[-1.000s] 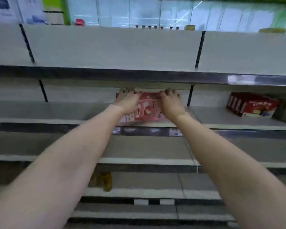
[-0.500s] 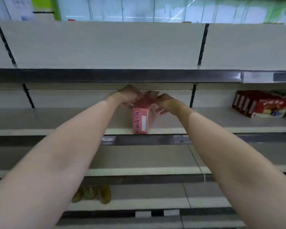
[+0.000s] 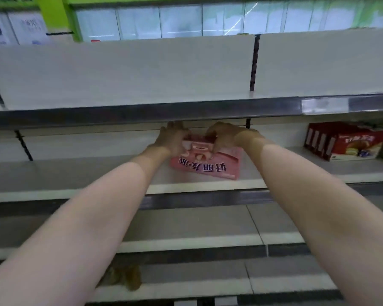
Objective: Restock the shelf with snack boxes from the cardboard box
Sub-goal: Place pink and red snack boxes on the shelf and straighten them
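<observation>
A pink snack box (image 3: pixel 208 167) lies tilted on the grey shelf board (image 3: pixel 75 173) under the upper shelf, its large printed face turned up with the lettering upside down. My left hand (image 3: pixel 171 138) grips the box's far left corner. My right hand (image 3: pixel 224 134) curls over its far right end, fingers on the top edge. Both forearms reach in from below. The cardboard box is out of view.
A row of red snack boxes (image 3: pixel 343 142) stands on the same shelf at the right. The upper shelf's dark front rail (image 3: pixel 142 113) hangs just above my hands. Lower shelves run below, one holding brown packets (image 3: pixel 126 277).
The pink box stood on end with its narrow side facing me half a second ago; it now lies with its broad face up. Both hands stayed on it.
</observation>
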A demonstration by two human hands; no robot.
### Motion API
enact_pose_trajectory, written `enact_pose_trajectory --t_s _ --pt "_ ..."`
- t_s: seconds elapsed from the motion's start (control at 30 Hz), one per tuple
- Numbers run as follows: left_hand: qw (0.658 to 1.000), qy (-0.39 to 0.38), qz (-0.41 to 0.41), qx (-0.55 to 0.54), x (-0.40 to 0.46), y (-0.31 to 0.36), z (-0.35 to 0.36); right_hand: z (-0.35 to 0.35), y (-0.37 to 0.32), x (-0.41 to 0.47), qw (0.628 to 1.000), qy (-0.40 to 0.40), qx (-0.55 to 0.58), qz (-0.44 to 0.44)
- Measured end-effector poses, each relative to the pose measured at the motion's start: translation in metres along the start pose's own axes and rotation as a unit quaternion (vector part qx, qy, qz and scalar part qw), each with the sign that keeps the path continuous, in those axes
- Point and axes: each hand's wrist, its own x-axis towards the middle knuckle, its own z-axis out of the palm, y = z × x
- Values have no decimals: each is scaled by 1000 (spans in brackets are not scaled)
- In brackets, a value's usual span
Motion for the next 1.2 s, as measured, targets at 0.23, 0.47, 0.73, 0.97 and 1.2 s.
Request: enact_pose_trajectory --t_s 0.23,0.47,0.73,0.97,1.2 --pt "995 45 30 -82 33 74 39 -3 89 -15 996 82 -18 4" --pt "992 118 27 -24 70 150 78 14 181 -16 949 247 -186 60" --pt "990 138 14 -12 101 186 104 30 238 -2 910 353 -203 79" --pt "997 82 14 -6 116 209 84 25 244 0 939 310 -132 62" --pt "996 -12 15 -88 115 216 54 7 246 -11 930 355 -54 78"
